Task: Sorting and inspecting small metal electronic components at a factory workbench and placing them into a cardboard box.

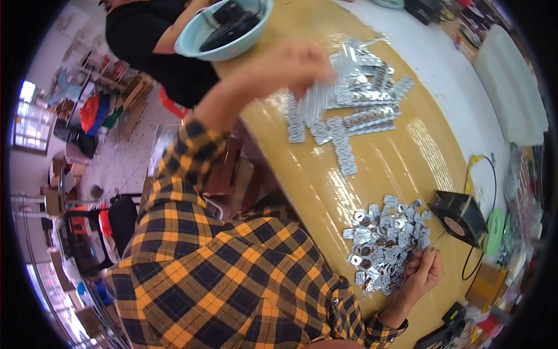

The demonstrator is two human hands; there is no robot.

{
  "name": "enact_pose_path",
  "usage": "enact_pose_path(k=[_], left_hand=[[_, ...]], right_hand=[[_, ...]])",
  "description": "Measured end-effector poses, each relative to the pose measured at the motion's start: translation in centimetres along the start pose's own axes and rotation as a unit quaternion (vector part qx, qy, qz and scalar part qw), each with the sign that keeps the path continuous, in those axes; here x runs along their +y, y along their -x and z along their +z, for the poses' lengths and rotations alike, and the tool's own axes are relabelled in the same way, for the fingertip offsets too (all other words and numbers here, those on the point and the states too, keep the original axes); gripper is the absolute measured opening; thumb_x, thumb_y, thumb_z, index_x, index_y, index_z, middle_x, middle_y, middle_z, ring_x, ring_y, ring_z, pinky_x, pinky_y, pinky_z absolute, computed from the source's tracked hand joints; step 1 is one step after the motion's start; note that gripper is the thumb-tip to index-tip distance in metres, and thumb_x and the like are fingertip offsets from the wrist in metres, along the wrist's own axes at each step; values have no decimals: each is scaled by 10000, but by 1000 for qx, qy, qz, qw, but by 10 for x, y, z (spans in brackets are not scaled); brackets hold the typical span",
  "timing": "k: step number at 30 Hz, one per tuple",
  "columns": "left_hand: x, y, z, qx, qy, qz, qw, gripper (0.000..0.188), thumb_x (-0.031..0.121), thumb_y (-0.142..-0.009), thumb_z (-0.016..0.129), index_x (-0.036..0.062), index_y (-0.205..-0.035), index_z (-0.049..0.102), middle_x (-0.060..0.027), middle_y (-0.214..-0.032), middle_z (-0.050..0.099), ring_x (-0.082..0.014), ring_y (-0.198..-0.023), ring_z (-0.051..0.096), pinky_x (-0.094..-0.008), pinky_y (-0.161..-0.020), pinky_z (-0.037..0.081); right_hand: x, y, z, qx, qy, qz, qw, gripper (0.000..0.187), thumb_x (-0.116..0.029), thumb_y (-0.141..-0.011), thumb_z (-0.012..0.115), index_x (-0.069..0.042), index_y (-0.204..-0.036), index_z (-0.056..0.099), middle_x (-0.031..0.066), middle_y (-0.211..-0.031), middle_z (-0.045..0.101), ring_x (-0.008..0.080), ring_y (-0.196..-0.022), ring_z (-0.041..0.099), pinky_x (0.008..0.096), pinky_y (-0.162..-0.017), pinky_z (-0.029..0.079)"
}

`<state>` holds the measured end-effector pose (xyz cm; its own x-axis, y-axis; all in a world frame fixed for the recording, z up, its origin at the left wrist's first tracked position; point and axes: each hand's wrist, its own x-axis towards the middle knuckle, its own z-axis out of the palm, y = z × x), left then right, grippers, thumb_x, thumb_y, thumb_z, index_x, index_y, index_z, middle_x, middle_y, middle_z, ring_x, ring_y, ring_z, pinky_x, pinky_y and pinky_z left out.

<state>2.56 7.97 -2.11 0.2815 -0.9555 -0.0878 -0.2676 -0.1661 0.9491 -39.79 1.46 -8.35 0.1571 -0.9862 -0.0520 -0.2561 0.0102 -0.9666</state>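
Note:
My left hand (302, 67) is stretched over the far part of the table, smeared by motion, with its fingers curled. A blurred silvery strip (318, 100) hangs from it, seemingly in its grip. Around and beneath lie several metal strips (369, 119) of joined stamped pieces, loosely stacked. My right hand (427, 270) rests at the near right edge of a heap of small loose metal plates (383, 238), some with round discs on them. Its fingers are pinched together, and what they hold, if anything, is hidden.
A small black fan (459, 218) stands right of the heap, with a black cable (479, 264) behind it. A light blue basin (224, 35) holding black items sits at the table's far left, beside a person in black (145, 29). A cardboard box (487, 286) is at the right.

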Motion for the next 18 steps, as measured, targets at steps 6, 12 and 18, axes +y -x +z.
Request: enact_pose_path(k=[6,12,18], left_hand=[[-76,60,73,-127,44,72,988,150,144,-879,656,18,-869,576,-4,-771,560,-70,-726,501,-250,-635,424],[-68,12,72,-68,-32,88,993,187,148,-841,689,11,-830,562,0,-665,551,-71,-616,498,-268,-538,405],[-64,-11,70,-60,88,70,992,204,150,-834,720,14,-779,577,-5,-623,570,-54,-559,517,-253,-478,405]], right_hand=[[11,-5,1,-32,-35,-18,999,342,-225,-1006,501,-93,-691,483,-45,-543,424,2,-391,303,181,-343,218],[25,-4,-7,-29,-15,-55,998,349,-231,-1003,507,-100,-680,478,-37,-520,427,5,-360,299,176,-317,205],[28,-8,-13,-35,-39,-49,997,343,-239,-1000,515,-98,-688,497,-46,-482,402,8,-343,292,177,-314,205]])
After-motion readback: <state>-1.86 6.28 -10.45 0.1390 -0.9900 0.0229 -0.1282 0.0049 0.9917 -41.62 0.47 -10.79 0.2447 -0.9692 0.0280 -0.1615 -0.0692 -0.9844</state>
